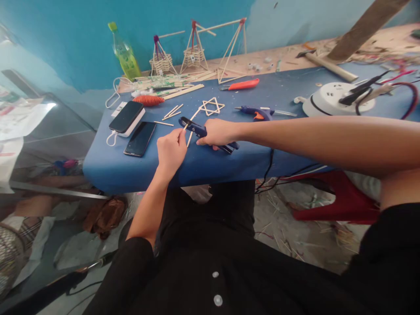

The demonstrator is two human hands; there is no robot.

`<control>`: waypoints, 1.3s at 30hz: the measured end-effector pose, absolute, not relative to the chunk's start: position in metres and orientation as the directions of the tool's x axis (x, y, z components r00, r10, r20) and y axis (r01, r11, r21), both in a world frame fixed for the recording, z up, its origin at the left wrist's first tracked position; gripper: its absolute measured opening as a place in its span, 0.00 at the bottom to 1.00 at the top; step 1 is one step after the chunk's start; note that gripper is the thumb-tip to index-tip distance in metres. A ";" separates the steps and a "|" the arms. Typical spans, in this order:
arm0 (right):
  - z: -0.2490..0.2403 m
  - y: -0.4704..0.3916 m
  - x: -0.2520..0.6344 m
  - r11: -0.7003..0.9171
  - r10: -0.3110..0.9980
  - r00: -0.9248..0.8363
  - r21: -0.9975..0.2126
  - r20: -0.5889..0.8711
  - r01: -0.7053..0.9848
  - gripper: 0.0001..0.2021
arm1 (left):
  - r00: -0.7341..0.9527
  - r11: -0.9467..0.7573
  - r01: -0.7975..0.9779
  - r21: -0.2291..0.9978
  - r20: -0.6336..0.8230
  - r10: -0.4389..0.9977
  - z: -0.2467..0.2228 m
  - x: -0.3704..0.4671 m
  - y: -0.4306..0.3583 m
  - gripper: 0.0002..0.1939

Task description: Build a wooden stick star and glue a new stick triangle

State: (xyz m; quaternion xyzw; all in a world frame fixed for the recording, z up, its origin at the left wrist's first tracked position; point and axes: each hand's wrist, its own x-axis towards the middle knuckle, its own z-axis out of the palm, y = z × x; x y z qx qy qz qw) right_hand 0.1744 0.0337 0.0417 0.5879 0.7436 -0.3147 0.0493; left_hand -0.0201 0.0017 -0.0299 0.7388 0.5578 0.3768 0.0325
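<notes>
My left hand (172, 151) is closed, pinching a thin wooden stick (196, 114) near its lower end. The stick lies at the jaws of a dark blue cutting tool (194, 127), whose handles my right hand (218, 132) grips. Just beyond the tool, a star made of sticks (213, 106) rests on the blue table. Several short stick pieces (172, 112) lie to the left of the star. Another stick (189, 139) shows between my hands. Whether the jaws touch the held stick is too small to tell.
On the blue table (229, 164) are a phone (140, 139), a power bank (127, 118), an orange-handled cutter (243, 85), a glue gun (256, 112) and a white power strip (328, 98). Behind stand stick frames (193, 54), a bottle (127, 59) and a hammer (331, 66).
</notes>
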 end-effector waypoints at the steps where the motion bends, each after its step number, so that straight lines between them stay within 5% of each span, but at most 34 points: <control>1: 0.042 0.033 0.175 0.112 0.843 -0.309 -0.418 -0.440 0.901 0.18 | 0.092 -0.381 0.797 0.468 0.530 0.843 -0.029 -0.020 0.002 0.18; 15: 0.045 0.012 0.188 0.074 0.943 -0.279 -0.703 -0.181 0.707 0.13 | 0.173 -0.510 0.769 0.385 0.643 0.746 0.027 -0.008 -0.001 0.17; 19: 0.042 0.011 0.194 0.113 0.954 -0.284 -0.769 -0.092 0.629 0.16 | -0.003 -0.492 0.683 0.541 0.675 0.738 0.022 -0.004 -0.021 0.14; 21: 0.040 0.013 0.194 0.119 0.965 -0.259 -0.824 -0.035 0.554 0.16 | -0.053 -0.494 0.622 0.607 0.662 0.747 0.005 0.003 -0.035 0.14; 27: 0.042 0.019 0.180 0.248 0.968 0.021 -0.965 0.250 0.079 0.15 | 0.179 -0.725 0.526 0.444 0.776 0.605 -0.055 0.039 -0.055 0.10; 31: 0.048 0.017 0.167 0.251 0.963 0.122 -0.963 0.238 -0.101 0.16 | 0.210 -0.782 0.482 0.395 0.814 0.541 -0.062 0.046 -0.049 0.10; 39: 0.042 0.012 0.150 0.117 0.981 0.170 -0.987 0.097 -0.111 0.19 | 0.115 -0.722 0.564 0.400 0.828 0.549 -0.047 0.034 -0.045 0.21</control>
